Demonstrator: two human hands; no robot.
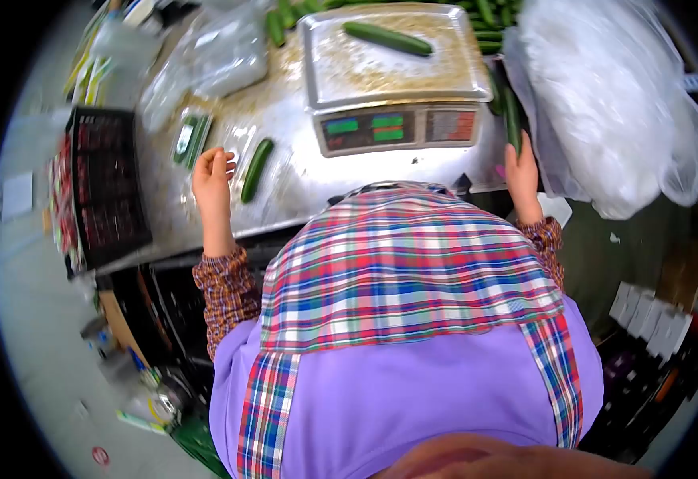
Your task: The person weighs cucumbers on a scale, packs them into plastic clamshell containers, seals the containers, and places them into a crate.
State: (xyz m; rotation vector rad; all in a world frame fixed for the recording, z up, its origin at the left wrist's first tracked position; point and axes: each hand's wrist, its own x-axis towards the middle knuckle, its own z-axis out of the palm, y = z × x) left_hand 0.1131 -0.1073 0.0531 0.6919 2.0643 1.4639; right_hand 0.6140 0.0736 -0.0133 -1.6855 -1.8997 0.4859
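Observation:
My right hand (523, 177) is closed around the lower end of a long cucumber (512, 116), to the right of the digital scale (397, 120). One cucumber (387, 38) lies on the scale's metal pan (341, 72). My left hand (211, 185) is raised over the left part of the metal table (285, 184), its fingers curled in; whatever may be between them is too small to make out. Just right of that hand, a cucumber (257, 170) rests on clear plastic. Behind it sits a clear plastic pack of cucumbers (192, 140) with a white label.
Clear plastic bags (225, 56) lie at the back left. A black crate (109, 188) stands at the left table edge. On the right bulges a big bag of white plastic (604, 104). More cucumbers (488, 16) are piled behind the scale. White boxes (652, 315) are low at right.

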